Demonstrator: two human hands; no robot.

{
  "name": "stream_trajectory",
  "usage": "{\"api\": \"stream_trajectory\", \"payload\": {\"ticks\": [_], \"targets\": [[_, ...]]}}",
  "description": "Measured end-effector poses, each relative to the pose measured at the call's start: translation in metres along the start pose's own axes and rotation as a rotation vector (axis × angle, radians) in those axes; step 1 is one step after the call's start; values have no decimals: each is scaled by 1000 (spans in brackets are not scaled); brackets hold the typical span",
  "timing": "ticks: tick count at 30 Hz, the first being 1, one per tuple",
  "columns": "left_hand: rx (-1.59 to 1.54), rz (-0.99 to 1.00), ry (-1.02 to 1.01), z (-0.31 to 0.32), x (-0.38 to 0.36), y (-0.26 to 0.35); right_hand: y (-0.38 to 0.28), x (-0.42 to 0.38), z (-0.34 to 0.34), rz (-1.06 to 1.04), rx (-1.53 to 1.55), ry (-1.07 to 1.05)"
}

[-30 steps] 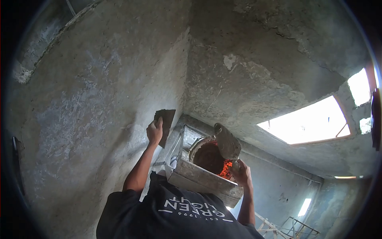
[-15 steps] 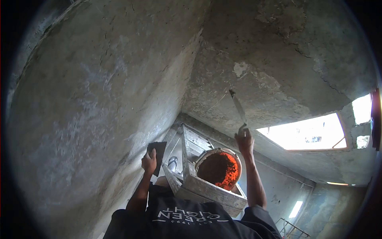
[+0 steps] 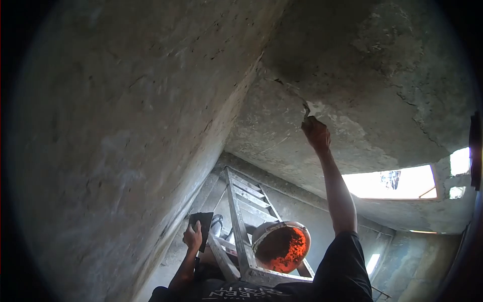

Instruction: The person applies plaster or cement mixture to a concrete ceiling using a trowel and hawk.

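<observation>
My right hand (image 3: 316,134) is raised toward the rough plastered wall (image 3: 362,126), closed round the handle of a trowel (image 3: 293,90). The trowel's thin blade points up and left, close to the wall surface. Lower down at the left, my left hand (image 3: 192,236) grips a dark flat board (image 3: 203,226), its thumb lying over the face. Between my arms a round bucket (image 3: 308,236) is at the ladder, with dark material and a bright orange-red area inside.
A metal ladder (image 3: 243,236) stands below me, its rungs running away from my body. The large grey wall (image 3: 110,151) fills the left side. A bright window opening (image 3: 392,182) is at the right. One foot (image 3: 216,223) shows beside the ladder.
My right hand has moved up with the trowel, its arm now stretched out toward the wall. My left hand and the board appear lower, and the view has shifted so more of the ladder shows.
</observation>
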State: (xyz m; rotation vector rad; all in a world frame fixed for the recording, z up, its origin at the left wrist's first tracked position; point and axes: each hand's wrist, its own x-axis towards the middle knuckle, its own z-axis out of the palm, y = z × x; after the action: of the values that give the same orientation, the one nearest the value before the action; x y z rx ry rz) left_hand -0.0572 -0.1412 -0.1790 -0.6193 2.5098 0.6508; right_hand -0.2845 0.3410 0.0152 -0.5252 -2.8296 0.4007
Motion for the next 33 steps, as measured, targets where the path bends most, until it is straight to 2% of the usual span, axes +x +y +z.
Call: {"api": "stream_trajectory", "payload": {"ticks": [4, 5, 9, 13, 16, 18, 21, 24, 28, 30, 33], "targets": [[-43, 20, 27, 6, 4, -6, 2, 24, -6, 43, 0, -34], [-72, 54, 92, 15, 8, -14, 3, 27, -7, 36, -35, -31], [-17, 32, 106, 4, 1, -2, 12, 34, -7, -21, -90, -5], [-11, 21, 61, 9, 9, -13, 21, 45, -9, 16, -13, -36], [-16, 11, 41, 8, 8, -14, 26, 48, -22, -47, -5, -12], [-32, 7, 90, 5, 7, -10, 25, 50, -36, -115, 4, 73], [0, -11, 50, 7, 9, -11, 4, 39, -59, -164, 84, 174], [-24, -9, 30, 9, 10, -12, 1, 35, -66, -146, 49, 173], [5, 3, 85, 14, 10, -13, 19, 30, -24, -215, -52, 33], [-28, -26, 18, 14, 11, -14, 13, 29, -5, -122, -65, -48], [-13, -25, 46, 12, 11, -12, 17, 43, 8, -98, -80, -15]]}}
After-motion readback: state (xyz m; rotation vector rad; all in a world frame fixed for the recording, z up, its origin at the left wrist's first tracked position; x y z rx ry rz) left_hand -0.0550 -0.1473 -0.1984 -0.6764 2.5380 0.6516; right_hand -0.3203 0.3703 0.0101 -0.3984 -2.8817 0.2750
